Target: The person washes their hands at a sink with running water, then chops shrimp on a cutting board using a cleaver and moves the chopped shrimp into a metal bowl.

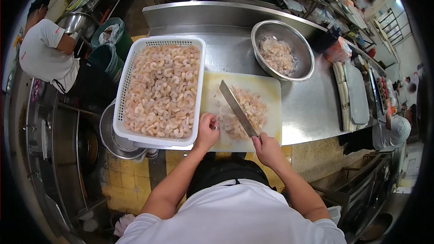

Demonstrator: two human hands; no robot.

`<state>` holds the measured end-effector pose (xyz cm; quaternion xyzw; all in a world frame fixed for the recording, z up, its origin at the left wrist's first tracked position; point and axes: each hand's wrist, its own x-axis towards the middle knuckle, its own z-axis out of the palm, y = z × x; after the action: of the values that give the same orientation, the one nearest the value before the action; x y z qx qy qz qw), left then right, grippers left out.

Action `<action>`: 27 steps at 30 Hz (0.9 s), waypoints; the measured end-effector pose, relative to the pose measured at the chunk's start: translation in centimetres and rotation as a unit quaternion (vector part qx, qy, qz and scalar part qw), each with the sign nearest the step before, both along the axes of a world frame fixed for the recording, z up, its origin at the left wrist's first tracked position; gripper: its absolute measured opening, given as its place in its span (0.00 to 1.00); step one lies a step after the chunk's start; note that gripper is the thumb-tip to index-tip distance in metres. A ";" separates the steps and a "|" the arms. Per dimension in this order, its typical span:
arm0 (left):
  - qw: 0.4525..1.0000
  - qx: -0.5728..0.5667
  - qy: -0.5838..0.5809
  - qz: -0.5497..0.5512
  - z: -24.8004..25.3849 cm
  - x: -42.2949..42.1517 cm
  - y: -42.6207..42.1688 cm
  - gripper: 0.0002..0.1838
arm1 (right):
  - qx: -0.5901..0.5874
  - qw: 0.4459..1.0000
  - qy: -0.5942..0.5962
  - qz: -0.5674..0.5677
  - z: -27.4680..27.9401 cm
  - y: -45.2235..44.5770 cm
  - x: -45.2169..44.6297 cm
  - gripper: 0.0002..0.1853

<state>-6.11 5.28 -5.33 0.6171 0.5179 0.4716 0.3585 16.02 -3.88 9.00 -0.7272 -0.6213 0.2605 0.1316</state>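
Observation:
My right hand (267, 148) is wrapped round the handle of a long, broad-bladed kitchen knife (238, 108). The blade points up and to the left, over a pile of chopped shrimp (251, 106) on a white cutting board (271, 129). At the board's left side my left hand (207, 130) has its fingers curled in beside some shrimp pieces; whether it grips any is hidden. Left of the board stands a white perforated basket (201, 70) full of peeled shrimp (162, 90).
A steel bowl (304, 47) with chopped shrimp stands behind the board on the steel table (307, 108). Below the basket is a metal pot (108, 131). Green bins (120, 40) and a co-worker (47, 49) are at left; another person (393, 131) is at right.

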 end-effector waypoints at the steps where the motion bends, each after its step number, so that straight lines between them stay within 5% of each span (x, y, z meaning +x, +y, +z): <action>1: 1.000 -0.003 -0.001 -0.003 -0.1 0.1 0.0 0.15 | 0.001 1.000 0.004 -0.002 0.4 0.0 -0.1 0.20; 7: 1.000 0.007 -0.006 0.010 -1.0 0.2 0.2 0.14 | 0.025 0.999 -0.002 0.038 -4.2 -0.2 0.9 0.19; 13: 0.999 -0.016 -0.018 0.024 -1.0 0.3 0.1 0.14 | -0.022 0.999 0.019 0.030 -0.4 -0.2 1.6 0.20; 21: 0.999 -0.026 -0.002 0.046 -0.9 0.5 0.2 0.14 | -0.051 0.996 -0.059 0.042 -1.7 -0.7 3.4 0.21; 27: 0.993 -0.058 0.100 -0.025 1.5 0.3 0.9 0.15 | -0.038 0.998 -0.044 0.018 -2.3 -1.7 3.6 0.21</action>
<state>-5.85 6.16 -3.85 0.6518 0.5624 0.3674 0.3519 19.67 -5.57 6.69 -0.7313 -0.6289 0.2540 0.0718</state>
